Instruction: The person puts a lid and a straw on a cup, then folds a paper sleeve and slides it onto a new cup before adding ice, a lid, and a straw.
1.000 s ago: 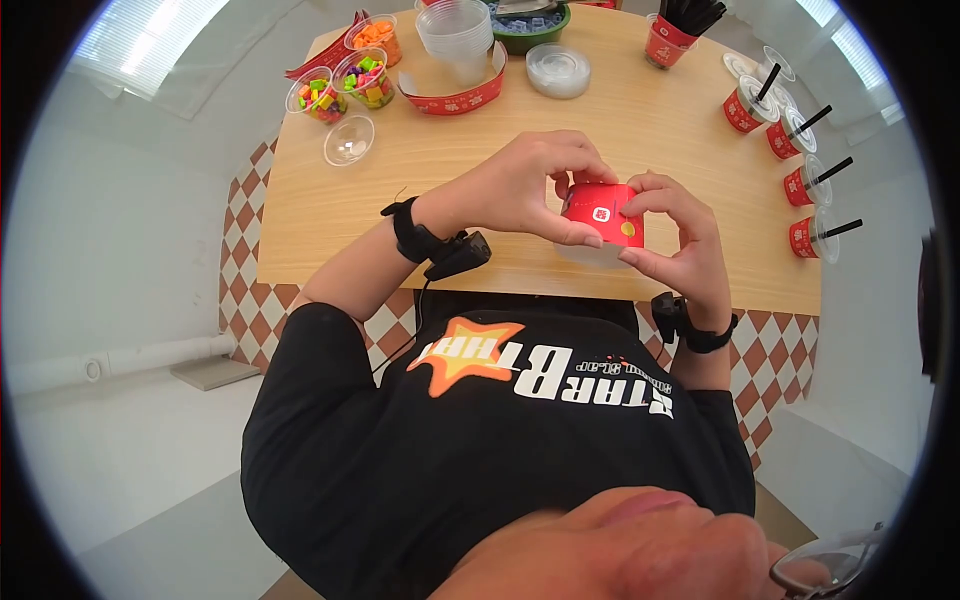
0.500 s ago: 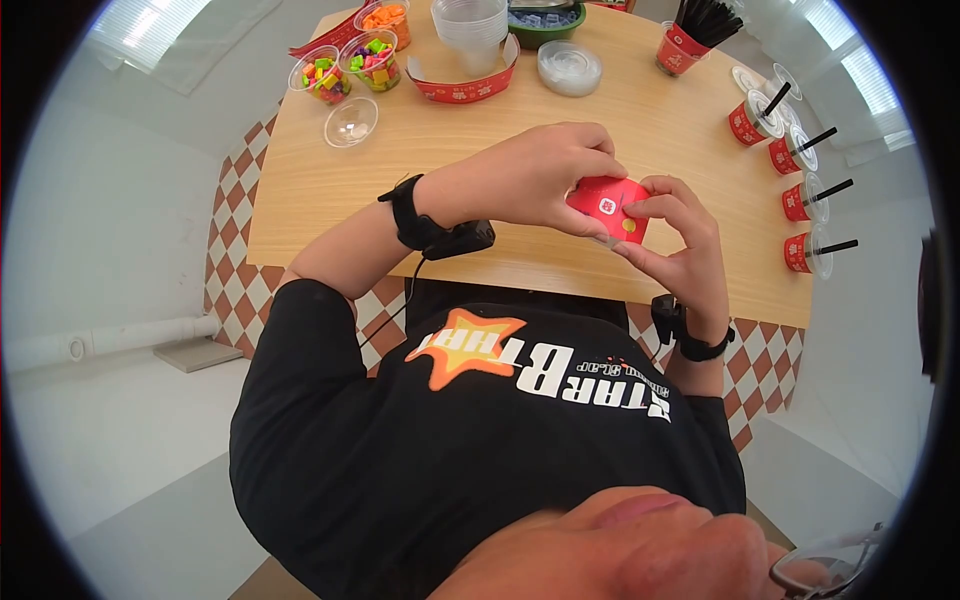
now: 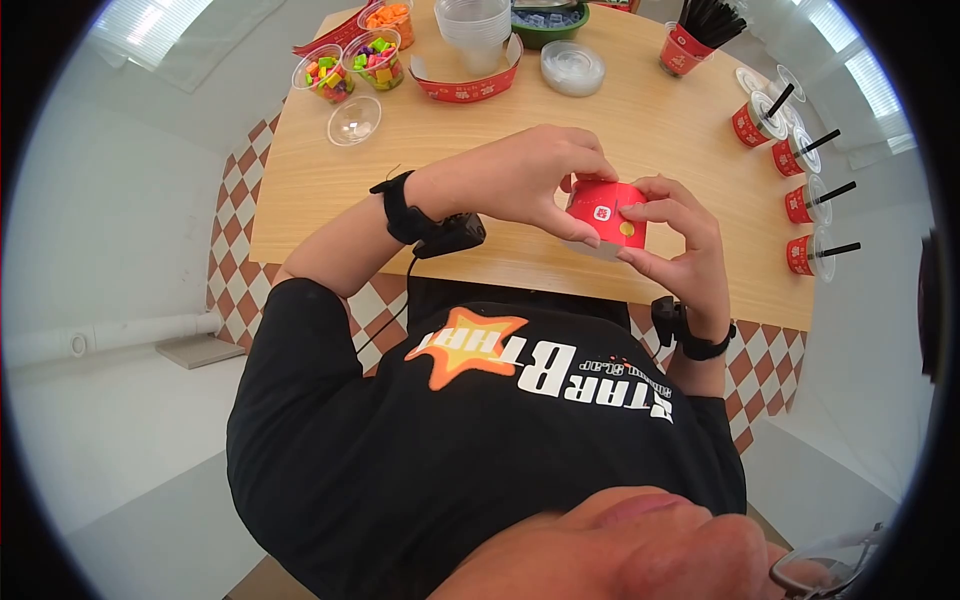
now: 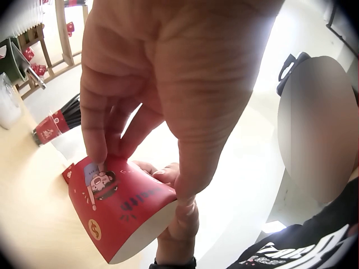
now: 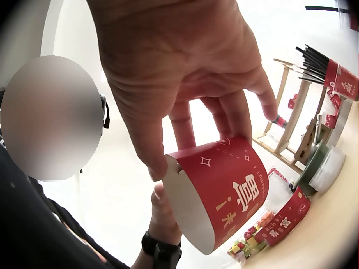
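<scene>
Both hands hold a red paper cup sleeve [image 3: 606, 212] with printed characters above the near part of the table. My left hand [image 3: 535, 185] pinches its left side, thumb on the near edge and fingers at the far edge. My right hand [image 3: 688, 232] grips the other side, a finger lying on the printed face. In the left wrist view the sleeve [image 4: 120, 207] shows a cartoon figure and a gold coin print. In the right wrist view its white inner wall [image 5: 188, 216] is visible through the opened end.
Stacked clear cups [image 3: 470, 25] stand behind a red paper tray [image 3: 468, 86]. Cups of colourful cubes [image 3: 373, 60] and a dome lid [image 3: 354, 121] lie at left, stacked lids [image 3: 572, 68] at the back. Black straws [image 3: 708, 22] fill a cup. Several sleeved cups [image 3: 800, 205] line the right edge.
The sleeve looked flatter half a second ago and now bulges rounder, its white inside showing at the near edge. Both hands have kept hold of it, shifting only slightly.
</scene>
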Demonstrator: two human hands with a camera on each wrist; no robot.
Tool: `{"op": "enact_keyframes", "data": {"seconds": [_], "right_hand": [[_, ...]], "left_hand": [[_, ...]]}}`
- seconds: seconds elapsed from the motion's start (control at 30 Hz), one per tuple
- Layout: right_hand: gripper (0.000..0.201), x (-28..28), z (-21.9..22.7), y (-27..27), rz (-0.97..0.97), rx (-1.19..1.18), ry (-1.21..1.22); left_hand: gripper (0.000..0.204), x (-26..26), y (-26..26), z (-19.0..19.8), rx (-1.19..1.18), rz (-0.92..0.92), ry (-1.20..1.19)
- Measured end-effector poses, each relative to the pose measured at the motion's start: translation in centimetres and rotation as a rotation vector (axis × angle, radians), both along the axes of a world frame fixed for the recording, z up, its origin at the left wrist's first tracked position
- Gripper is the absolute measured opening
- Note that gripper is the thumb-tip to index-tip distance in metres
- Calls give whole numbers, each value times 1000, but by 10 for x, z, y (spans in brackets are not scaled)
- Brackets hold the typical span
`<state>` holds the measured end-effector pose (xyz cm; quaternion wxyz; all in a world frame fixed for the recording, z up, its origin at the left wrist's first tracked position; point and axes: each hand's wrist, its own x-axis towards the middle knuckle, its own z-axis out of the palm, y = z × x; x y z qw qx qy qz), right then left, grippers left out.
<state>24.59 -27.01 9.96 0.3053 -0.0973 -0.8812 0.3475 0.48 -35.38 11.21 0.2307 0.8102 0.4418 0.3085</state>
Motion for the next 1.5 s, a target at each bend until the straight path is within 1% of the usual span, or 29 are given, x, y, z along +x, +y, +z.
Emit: {"op": "enact_keyframes", "data": {"seconds": [0.07, 0.13, 0.23, 0.37, 0.47, 0.5, 0.53, 0.57, 0.63, 0.67, 0.73, 0.77, 0.8, 0.83, 0.87, 0.97, 1.0, 1.07, 1.1, 1.13, 1.17, 1.23, 1.33, 1.4, 1.47, 1.5], "right_hand": [[37, 0, -1, 0, 26, -29, 12], [36, 0, 1, -1, 30, -41, -14], [34, 0, 0, -1, 41, -43, -47], [35, 0, -2, -1, 35, -47, -60], [36, -1, -2, -2, -19, 18, -93], [36, -1, -2, -2, -23, 17, -90], [35, 0, -2, -3, -46, 67, -98], [35, 0, -2, -3, -68, 116, -107], [35, 1, -2, -3, -72, 125, -101], [35, 1, -2, -4, -74, 136, -98], [35, 2, -5, 0, -43, 111, -66], [35, 2, -6, 2, -10, 88, -36], [35, 1, -6, 3, -13, 89, -33], [36, 0, -6, 3, 10, 25, 8], [36, -1, -6, 3, 34, -40, 48], [36, -2, -8, 3, 33, -72, 56], [36, -2, -7, 3, 31, -72, 59], [35, -2, -6, 2, -12, -15, 0], [35, -2, -6, 1, -21, -17, 4], [34, -3, -6, 0, -69, 95, -1], [33, -3, -6, -1, -118, 206, -8], [32, -5, -9, -1, -128, 218, 0], [31, -7, -12, -1, -126, 241, -4], [31, -7, -14, -1, -119, 251, -16], [32, -8, -17, 0, -109, 226, 28], [32, -9, -19, 1, -109, 223, 29]], "left_hand": [[58, -1, -1, 1, -14, -6, 1], [58, -2, 0, 2, -80, -5, -4], [57, -2, 1, 1, -50, -27, 9], [56, -1, 0, 5, -81, -20, 22], [57, 1, 0, 1, -35, -7, -11], [58, 3, -2, 0, 11, 25, 13], [58, 4, -3, -1, 56, 56, 37], [58, 5, -3, -2, 56, 54, 40], [57, 6, -3, -5, 146, 70, 72], [57, 5, -3, -3, 146, 67, 74], [57, 2, -4, 2, -36, 42, 3], [57, 1, -4, 2, -36, 39, 6], [57, -1, -3, 3, -63, 16, -46], [57, -2, -2, 3, -91, -8, -97], [57, -2, -3, 2, -91, -9, -95], [58, -2, -3, 1, -100, 4, -128], [58, -2, -3, 0, -69, 14, -131], [58, 1, -4, 1, -41, 17, -130], [57, 4, -6, 3, 3, 60, -99], [56, 7, -7, 4, 46, 100, -68], [56, 9, -8, 5, 42, 88, -63], [55, 11, -10, 5, 108, 161, 11], [54, 13, -10, 3, 132, 157, 39], [54, 13, -10, 5, 79, 155, 39], [53, 13, -9, 5, 29, 160, 38], [53, 12, -8, 5, 12, 149, 1]]}}
